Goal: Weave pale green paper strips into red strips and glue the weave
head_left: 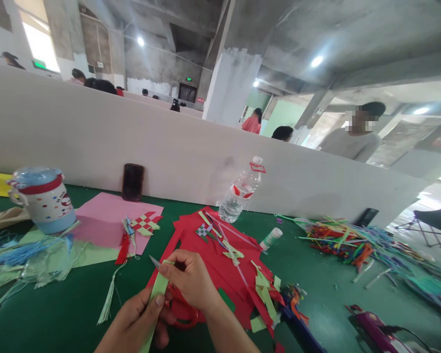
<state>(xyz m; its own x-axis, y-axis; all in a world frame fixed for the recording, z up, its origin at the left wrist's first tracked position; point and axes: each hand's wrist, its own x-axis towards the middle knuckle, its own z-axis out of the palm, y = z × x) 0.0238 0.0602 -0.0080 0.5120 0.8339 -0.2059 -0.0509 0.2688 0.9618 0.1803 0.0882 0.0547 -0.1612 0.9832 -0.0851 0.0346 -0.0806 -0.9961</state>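
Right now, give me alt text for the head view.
The right hand works red scissors into a green strip that the left hand holds, over red paper on a green table. A bottle and mug stand behind.

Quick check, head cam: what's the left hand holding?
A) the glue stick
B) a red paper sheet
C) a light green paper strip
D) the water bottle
C: the left hand pinches a light green paper strip, while the right hand works red-handled scissors at its top end; the water bottle and glue stick sit untouched farther back on the green table.
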